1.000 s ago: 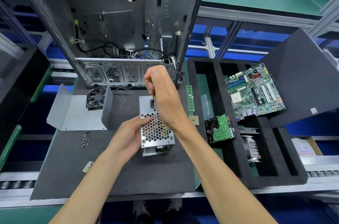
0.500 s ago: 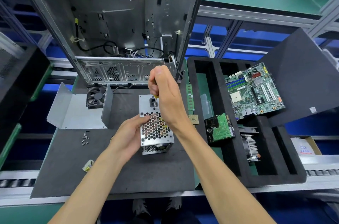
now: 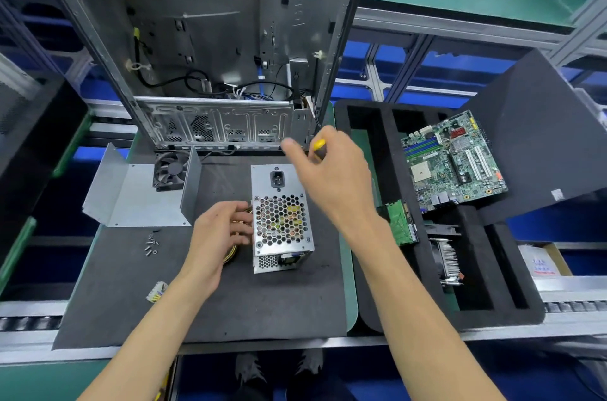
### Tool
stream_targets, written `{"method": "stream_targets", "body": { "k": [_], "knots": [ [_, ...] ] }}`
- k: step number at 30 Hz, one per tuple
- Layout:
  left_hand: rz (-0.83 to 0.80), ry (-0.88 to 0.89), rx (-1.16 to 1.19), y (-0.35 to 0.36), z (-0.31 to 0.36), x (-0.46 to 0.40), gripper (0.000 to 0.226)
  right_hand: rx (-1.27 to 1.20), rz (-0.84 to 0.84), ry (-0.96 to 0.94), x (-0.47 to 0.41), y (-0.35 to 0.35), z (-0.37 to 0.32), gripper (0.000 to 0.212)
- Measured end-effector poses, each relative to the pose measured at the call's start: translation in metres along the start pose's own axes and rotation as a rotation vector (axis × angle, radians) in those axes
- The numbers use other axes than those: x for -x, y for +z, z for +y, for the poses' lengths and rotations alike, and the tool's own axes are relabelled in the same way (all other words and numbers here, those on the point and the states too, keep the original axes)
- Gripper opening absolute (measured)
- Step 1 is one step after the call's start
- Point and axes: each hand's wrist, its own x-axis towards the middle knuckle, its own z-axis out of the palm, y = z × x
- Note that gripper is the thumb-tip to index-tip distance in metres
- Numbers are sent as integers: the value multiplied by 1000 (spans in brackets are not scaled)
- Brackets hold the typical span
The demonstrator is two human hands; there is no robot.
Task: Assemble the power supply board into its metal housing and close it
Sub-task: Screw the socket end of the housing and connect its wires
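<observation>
The power supply's metal housing [image 3: 281,218] stands on the dark mat [image 3: 262,305] in the middle, with a honeycomb grille on top and a black power socket at its far end. My left hand [image 3: 221,233] rests against its left side, fingers on the yellow cables [image 3: 230,257] there. My right hand [image 3: 331,175] is raised above and right of the housing, shut on a yellow-handled screwdriver [image 3: 319,145]. A bent metal cover plate [image 3: 141,200] lies at the left of the mat.
An open computer case [image 3: 210,39] stands behind the mat. A black fan [image 3: 171,170] and several loose screws [image 3: 151,244] lie at left, a small connector [image 3: 157,292] nearer me. A black foam tray [image 3: 427,312] at right holds a motherboard [image 3: 451,159], a green board [image 3: 399,221] and a heatsink [image 3: 446,261].
My right hand has lifted the screwdriver off the housing's top and swung up and to the right. My left hand has slid slightly down the housing's left side.
</observation>
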Motion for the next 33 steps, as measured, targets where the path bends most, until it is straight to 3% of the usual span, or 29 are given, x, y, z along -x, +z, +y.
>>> {"method": "stream_targets", "body": {
  "k": [3,7,10,13,18,22,27,33],
  "knots": [
    [124,52,-199,-8,-6,-4,10,305,-238,161,14,22,12,63],
    [118,129,-452,-11,-20,-5,15,424,-362,142,28,55,15,94],
    [107,173,-618,-7,-28,-5,26,408,-369,145,24,62,14,92],
    [143,264,-841,-5,-34,-6,51,381,-363,175,19,52,19,85],
    [233,374,-1209,2,-38,-6,75,103,-405,320,7,8,69,62],
    [121,360,-1204,14,-27,-7,44,-202,-289,399,12,-9,115,57],
    [-13,387,-1085,31,-16,-5,33,-397,-239,457,27,-5,154,44],
    [86,442,-1150,16,7,-1,27,-678,-272,593,50,29,163,30]
  ]
}}
